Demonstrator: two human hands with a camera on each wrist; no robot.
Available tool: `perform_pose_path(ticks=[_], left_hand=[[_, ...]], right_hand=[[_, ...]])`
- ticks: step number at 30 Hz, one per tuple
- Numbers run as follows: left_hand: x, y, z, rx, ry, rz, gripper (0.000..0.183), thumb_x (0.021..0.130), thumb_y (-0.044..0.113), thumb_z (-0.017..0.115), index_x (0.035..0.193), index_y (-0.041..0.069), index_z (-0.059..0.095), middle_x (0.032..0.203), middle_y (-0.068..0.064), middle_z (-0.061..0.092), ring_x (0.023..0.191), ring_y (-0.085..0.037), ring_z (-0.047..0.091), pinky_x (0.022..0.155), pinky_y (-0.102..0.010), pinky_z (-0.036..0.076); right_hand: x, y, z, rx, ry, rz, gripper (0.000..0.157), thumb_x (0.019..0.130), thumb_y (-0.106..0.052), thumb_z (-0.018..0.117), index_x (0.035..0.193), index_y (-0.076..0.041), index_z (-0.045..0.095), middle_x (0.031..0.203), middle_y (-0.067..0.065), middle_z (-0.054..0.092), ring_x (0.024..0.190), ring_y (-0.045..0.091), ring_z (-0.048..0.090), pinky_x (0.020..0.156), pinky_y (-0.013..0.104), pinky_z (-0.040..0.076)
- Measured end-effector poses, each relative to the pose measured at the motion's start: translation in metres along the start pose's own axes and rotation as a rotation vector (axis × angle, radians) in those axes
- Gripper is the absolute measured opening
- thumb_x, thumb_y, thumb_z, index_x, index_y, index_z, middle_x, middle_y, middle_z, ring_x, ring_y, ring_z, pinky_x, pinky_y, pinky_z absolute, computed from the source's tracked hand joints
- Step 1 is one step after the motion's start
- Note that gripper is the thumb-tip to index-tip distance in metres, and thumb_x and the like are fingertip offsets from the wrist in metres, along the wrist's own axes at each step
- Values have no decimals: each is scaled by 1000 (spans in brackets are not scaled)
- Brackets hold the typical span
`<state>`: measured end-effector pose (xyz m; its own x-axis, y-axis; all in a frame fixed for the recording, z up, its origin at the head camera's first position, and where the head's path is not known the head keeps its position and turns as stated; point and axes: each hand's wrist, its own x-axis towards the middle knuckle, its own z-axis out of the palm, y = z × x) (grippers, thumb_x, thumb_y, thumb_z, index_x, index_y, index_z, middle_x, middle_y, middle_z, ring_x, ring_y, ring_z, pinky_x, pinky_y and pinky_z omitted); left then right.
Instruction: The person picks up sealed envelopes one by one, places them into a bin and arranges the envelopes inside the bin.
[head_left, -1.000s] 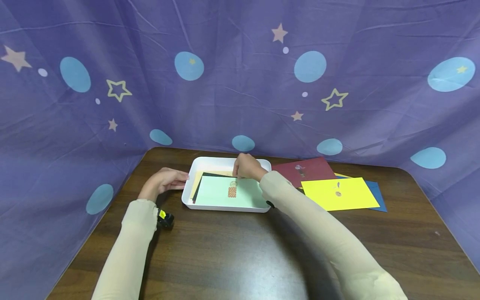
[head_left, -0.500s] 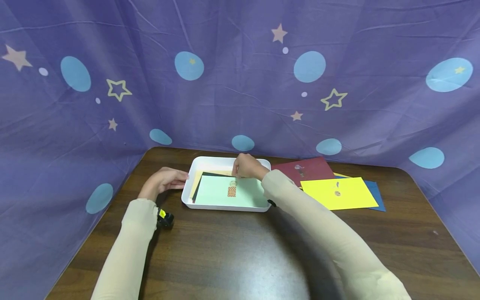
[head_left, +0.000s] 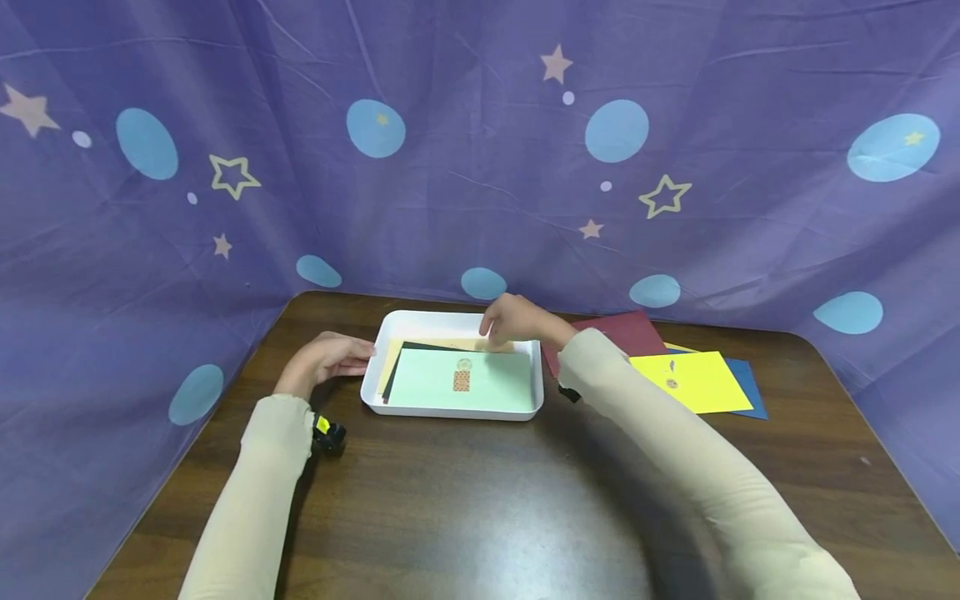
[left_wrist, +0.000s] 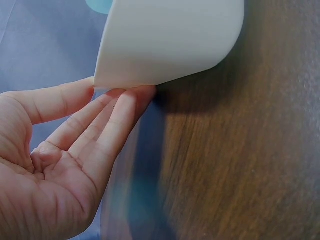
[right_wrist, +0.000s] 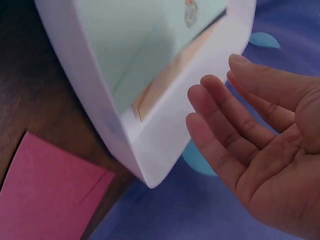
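A white tray (head_left: pixel 450 414) stands on the table. Inside lies a pale green envelope (head_left: pixel 427 379) with a small printed motif, over a black one (head_left: pixel 400 357) and a cream one (head_left: pixel 390 360) that show at the left and back edges. My left hand (head_left: pixel 327 360) rests its fingertips against the tray's left wall; in the left wrist view the fingers (left_wrist: pixel 112 125) are nearly straight. Above the tray's back right part hovers my right hand (head_left: pixel 525 319). The right wrist view shows its fingers (right_wrist: pixel 220 142) loosely bent, apart from the envelopes, with nothing between them.
Right of the tray lie a dark red envelope (head_left: pixel 622 332), a bright yellow one (head_left: pixel 697 383) and a blue one (head_left: pixel 750 392), overlapping. A purple patterned cloth (head_left: pixel 480 167) hangs behind the wooden table (head_left: pixel 450 500).
My right hand has lifted off the back edge of the pale green envelope and drawn back to the right, its fingers loosening. My left hand stays at the tray's wall.
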<state>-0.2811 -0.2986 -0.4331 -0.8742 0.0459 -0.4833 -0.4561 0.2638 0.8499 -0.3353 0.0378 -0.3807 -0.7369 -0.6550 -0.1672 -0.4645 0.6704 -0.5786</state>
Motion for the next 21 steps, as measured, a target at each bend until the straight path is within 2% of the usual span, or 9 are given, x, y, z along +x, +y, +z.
perform_pose_path(ticks=[3,10,16,21], left_hand=[[0,1,1,2,-5,5,52,99,7,62,142,-17,45,80,7,71,74,-5,69,77,-19,64],[0,1,0,6,-5,1,52,99,7,61,142,-17,45,79,8,71,73,-4,69,77,-19,64],[0,1,-1,6,-9,-5,53,99,7,62,143,-17,44,80,8,71,74,-5,69,77,-20,64],[-1,2,0,7,-13,-7,53,100,7,61,144,-16,44,81,8,71,75,-5,69,78,-20,64]], right_hand=[[-11,6,-9,51,2,4,24,89,-1,74,112,3,74,108,16,77,100,25,73,88,36,63],[-41,22,-25,112,50,6,22,90,-2,74,112,1,74,103,15,77,98,24,74,86,36,63],[-69,43,-36,94,116,35,21,89,-4,76,110,1,74,104,16,77,98,24,73,86,36,64],[-91,62,-46,58,149,108,23,89,-4,76,111,1,74,103,15,77,92,25,73,75,32,63]])
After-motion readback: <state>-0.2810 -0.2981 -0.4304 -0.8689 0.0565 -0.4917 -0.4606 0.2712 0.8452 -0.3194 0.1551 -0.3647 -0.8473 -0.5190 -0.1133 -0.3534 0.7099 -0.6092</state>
